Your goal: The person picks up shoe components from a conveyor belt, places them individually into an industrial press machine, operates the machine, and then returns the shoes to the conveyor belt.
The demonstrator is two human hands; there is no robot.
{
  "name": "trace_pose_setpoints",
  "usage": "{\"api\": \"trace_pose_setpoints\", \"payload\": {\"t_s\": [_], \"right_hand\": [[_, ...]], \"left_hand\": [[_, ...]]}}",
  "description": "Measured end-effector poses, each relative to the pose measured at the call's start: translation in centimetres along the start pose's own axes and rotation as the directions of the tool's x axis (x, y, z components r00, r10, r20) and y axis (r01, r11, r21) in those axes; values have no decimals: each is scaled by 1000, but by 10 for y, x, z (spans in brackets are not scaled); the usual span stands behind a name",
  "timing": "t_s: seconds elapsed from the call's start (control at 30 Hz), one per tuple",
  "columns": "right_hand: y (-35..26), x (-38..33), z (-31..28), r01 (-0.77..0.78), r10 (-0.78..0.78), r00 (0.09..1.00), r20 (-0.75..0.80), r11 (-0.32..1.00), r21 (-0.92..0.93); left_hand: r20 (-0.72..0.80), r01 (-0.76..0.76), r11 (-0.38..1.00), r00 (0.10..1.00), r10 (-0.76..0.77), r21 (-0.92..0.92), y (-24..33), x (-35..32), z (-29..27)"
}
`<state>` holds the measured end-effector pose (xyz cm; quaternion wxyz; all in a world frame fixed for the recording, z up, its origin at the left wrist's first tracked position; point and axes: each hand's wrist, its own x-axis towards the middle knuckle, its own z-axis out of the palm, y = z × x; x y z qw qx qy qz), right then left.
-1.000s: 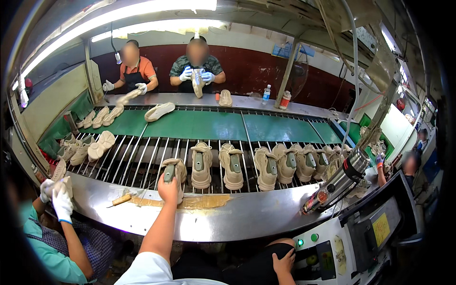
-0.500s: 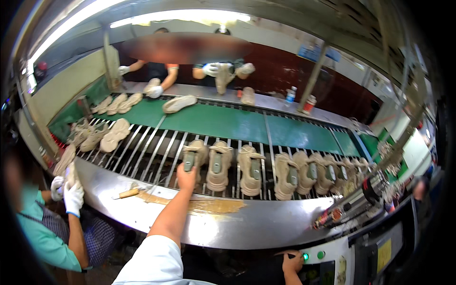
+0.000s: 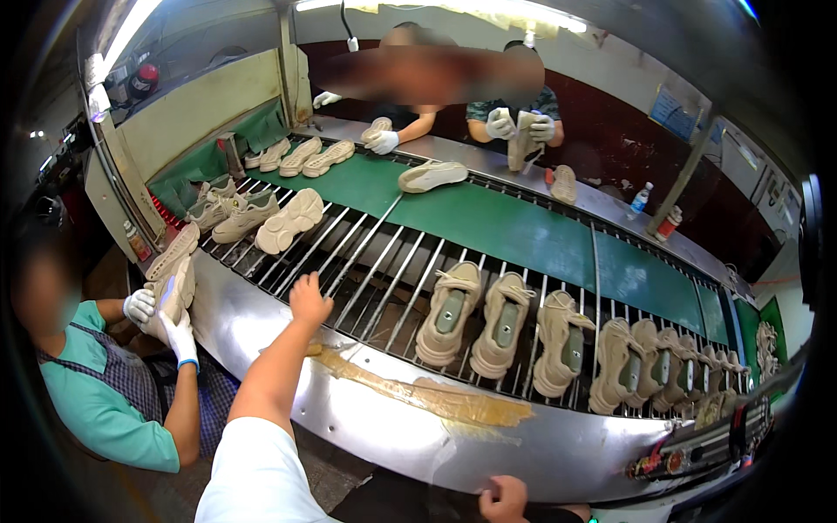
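My left hand (image 3: 309, 302) reaches over the near side of the roller conveyor (image 3: 375, 275). It holds nothing; its fingers are partly bent and apart. To its right, a beige sneaker (image 3: 449, 315) with a green insert in its opening leads a row of similar sneakers along the rollers. Left of the hand and farther off, a beige shoe sole (image 3: 289, 221) lies on the rollers beside another beige sneaker (image 3: 246, 218). My right hand (image 3: 504, 500) is low, by the metal ledge, thumb apart from loosely bent fingers, with nothing visible in it.
A metal ledge (image 3: 349, 427) with peeling brown tape borders the conveyor. At left, a co-worker's gloved hands (image 3: 166, 322) hold a shoe. Across the green belt (image 3: 514, 240), two people in gloves handle shoe parts. A beige shoe (image 3: 433, 176) and several soles lie on the belt.
My left hand has let go of the first sneaker in the row and moved left over the rollers. My right hand has come away from the panel with the green button. The view has swung left.
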<state>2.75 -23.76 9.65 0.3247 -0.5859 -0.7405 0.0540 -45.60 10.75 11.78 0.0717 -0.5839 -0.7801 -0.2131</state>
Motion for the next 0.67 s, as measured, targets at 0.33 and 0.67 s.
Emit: {"api": "trace_pose_setpoints", "payload": {"t_s": [0.33, 0.67], "right_hand": [[-63, 89, 87, -67, -73, 906, 417, 947, 313], [-79, 87, 75, -113, -20, 856, 516, 968, 225]], "left_hand": [[203, 3, 649, 949, -241, 760, -89, 184, 11], [196, -63, 738, 976, -96, 672, -50, 206, -1]]}}
